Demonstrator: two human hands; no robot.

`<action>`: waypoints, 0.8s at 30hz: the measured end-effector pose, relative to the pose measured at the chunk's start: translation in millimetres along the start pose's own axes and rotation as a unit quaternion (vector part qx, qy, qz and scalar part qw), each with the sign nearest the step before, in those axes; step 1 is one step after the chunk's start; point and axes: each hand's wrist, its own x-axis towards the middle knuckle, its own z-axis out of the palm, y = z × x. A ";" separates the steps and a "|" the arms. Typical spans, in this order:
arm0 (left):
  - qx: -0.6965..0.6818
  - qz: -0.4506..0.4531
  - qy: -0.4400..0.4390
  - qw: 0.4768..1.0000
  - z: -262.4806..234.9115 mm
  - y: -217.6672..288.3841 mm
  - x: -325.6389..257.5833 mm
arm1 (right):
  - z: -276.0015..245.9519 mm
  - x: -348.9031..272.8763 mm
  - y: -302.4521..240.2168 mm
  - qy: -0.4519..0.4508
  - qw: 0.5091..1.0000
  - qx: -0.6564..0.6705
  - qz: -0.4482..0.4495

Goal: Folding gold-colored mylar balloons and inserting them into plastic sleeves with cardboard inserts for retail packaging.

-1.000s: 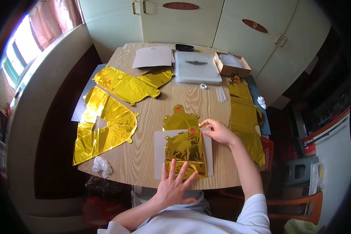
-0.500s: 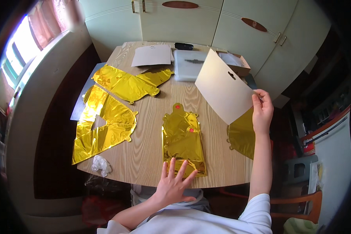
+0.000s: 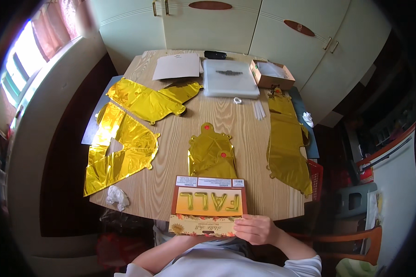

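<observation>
My right hand (image 3: 255,230) pinches the near right corner of a printed cardboard card (image 3: 209,224), which shows golden letter balloons on an orange panel with a leafy border. The card appears upside down to me at the near table edge. My left hand (image 3: 190,240) reaches behind its near edge; its fingers are hidden. Beyond the card lies a folded gold foil balloon (image 3: 210,150) with two red spots, its near end covered by the card. Flat gold foil balloons lie at the left (image 3: 125,145), far left (image 3: 157,99) and right (image 3: 286,138).
At the back are plain cards (image 3: 176,67), a clear plastic case (image 3: 229,81), a black object (image 3: 215,55) and an open cardboard box (image 3: 275,81). A small white ring (image 3: 237,100) and white strips (image 3: 259,111) lie nearby. Crumpled white tissue (image 3: 118,197) sits near left.
My right hand has brought the card from the right down to the near edge, its printed side now showing. My left hand has left the folded foil and slid behind the card.
</observation>
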 end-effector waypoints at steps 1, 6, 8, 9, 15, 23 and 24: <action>0.006 -0.001 -0.001 1.000 -0.9 0.3 -0.1 | 3.5 -5.9 -0.6 -0.016 1.000 0.002 0.014; 0.023 -0.002 0.000 1.000 -0.8 2.5 -2.9 | 6.8 -14.4 15.2 -0.096 0.992 0.059 0.059; 0.027 0.000 0.000 1.000 -1.3 3.4 -2.5 | 2.8 -4.8 27.4 -0.142 0.984 0.077 0.071; 0.033 -0.004 0.000 0.999 -2.3 3.2 -2.9 | 2.2 7.8 29.8 -0.150 0.983 0.062 0.083; 0.094 -0.021 -0.006 0.995 -11.6 4.9 1.8 | 24.5 46.1 2.9 -0.301 0.947 -0.078 0.076; -0.008 -0.037 0.050 0.998 -30.5 -1.3 -5.8 | 15.7 34.9 -2.5 -0.150 0.968 -0.178 0.096; 0.065 -0.055 0.032 0.996 -51.2 5.3 -7.7 | 9.7 31.5 -7.2 -0.128 0.965 -0.198 0.115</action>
